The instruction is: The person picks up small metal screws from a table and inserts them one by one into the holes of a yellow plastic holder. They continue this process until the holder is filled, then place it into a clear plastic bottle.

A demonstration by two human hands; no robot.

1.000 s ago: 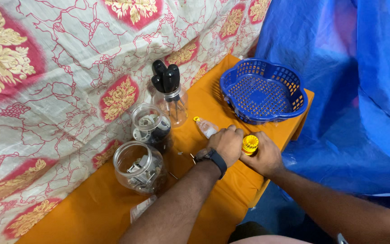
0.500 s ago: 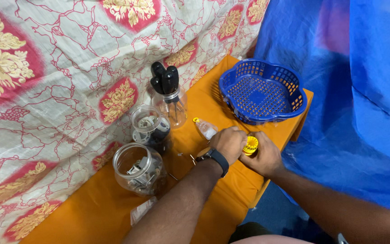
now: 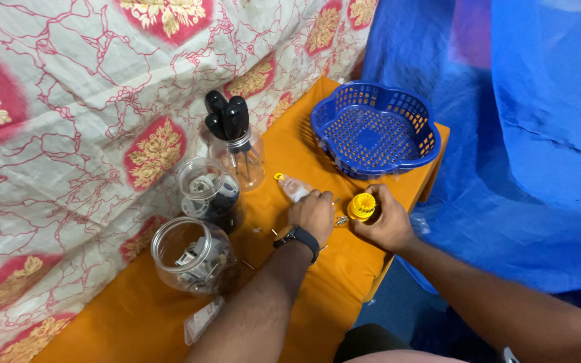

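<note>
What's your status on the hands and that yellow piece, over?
Right hand wrapped around small yellow ribbed part, grip shut. Left hand resting on orange surface by small clear bottle; its grip hidden. Small metal bits between hands.

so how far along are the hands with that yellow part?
Done: nothing shows as finished; the blue basket sits empty. In hand: the right hand grips a yellow ribbed part; the left hand rests on the orange cloth by small metal bits. Left: jars of parts and the screwdriver jar stand untouched.
</note>
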